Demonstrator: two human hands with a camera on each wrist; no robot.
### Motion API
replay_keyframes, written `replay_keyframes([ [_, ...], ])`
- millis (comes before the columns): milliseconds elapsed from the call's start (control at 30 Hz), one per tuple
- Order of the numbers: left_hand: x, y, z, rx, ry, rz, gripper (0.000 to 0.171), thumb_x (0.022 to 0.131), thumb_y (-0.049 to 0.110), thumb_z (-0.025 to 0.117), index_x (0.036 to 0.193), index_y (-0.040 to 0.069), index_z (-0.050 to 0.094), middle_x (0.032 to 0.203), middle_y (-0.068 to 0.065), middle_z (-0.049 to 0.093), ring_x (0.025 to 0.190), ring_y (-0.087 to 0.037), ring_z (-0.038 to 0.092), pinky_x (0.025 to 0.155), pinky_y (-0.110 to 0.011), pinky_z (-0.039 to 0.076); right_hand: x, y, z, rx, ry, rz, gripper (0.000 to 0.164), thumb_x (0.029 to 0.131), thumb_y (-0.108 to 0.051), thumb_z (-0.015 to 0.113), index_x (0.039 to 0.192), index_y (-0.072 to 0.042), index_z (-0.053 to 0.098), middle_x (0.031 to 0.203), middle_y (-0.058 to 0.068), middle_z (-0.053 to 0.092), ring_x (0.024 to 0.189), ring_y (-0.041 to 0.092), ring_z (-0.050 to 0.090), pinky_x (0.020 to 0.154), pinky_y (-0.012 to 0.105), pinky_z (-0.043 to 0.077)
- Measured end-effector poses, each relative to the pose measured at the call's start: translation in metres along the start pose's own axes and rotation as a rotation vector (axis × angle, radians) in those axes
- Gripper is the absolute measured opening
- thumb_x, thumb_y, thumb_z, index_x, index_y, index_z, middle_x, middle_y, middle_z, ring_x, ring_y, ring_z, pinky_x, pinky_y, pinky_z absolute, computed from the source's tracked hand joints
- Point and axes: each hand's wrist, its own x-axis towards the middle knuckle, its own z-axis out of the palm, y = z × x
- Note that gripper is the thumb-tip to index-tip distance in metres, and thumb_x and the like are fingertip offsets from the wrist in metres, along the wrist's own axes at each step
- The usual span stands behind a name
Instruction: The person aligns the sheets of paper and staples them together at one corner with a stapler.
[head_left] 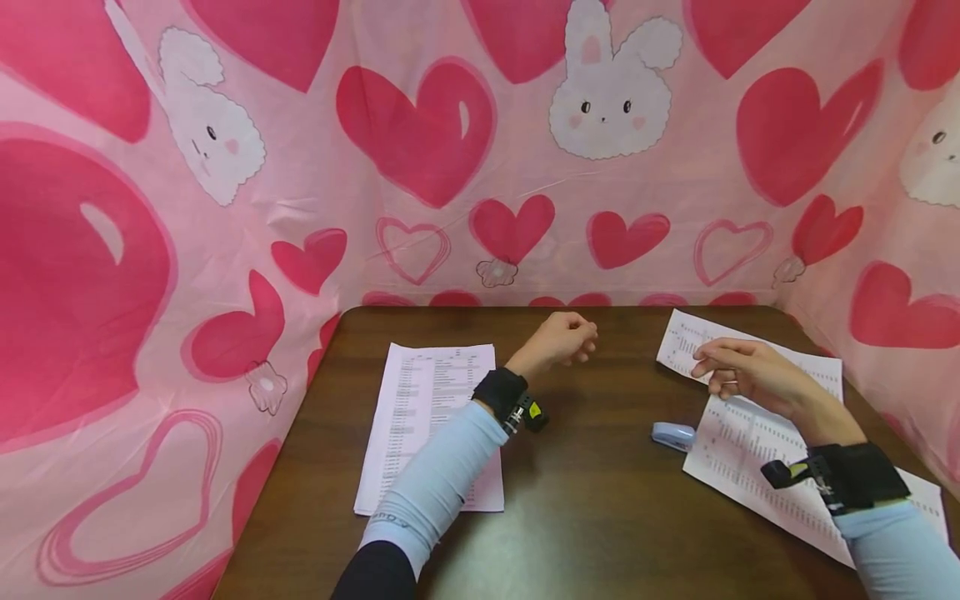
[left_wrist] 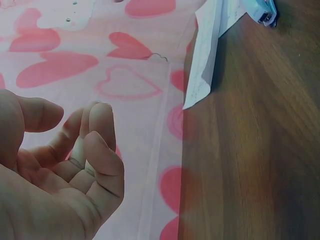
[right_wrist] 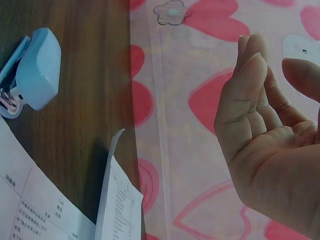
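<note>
My left hand (head_left: pixel 558 340) is raised over the middle of the table toward its far side, fingers loosely bent and holding nothing. In the left wrist view, a gap shows between its thumb and fingertips. My right hand (head_left: pixel 757 375) hovers above the printed sheets on the right, also holding nothing, its fingers gently curved in the right wrist view. Nearest to it are a far printed sheet (head_left: pixel 813 367) with a raised edge and a nearer printed sheet (head_left: pixel 757 454). A small light-blue stapler (head_left: pixel 673 435) lies beside the nearer sheet's left edge.
A stack of printed pages (head_left: pixel 408 417) lies on the left of the dark wooden table (head_left: pixel 585 517), partly hidden by my left forearm. A pink curtain (head_left: pixel 420 250) with hearts and rabbits surrounds the table's back and sides.
</note>
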Motion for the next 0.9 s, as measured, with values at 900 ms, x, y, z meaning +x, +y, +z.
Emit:
replay_keyframes([
  [900,0.009,-0.002,0.033,-0.108,0.024,-0.029,0.021,0.096,0.026,0.062,0.097,0.005,0.067,0.089,-0.015,0.072,0.064,-0.018,0.065,0.052,-0.028,0.042,-0.031,-0.005,-0.025,-0.046,0.184,0.044,0.039,0.107,-0.010,0.032,0.109,-0.016,0.070,0.099,0.003,0.075,0.074,0.017,0.070,0.068,0.026,0.056],
])
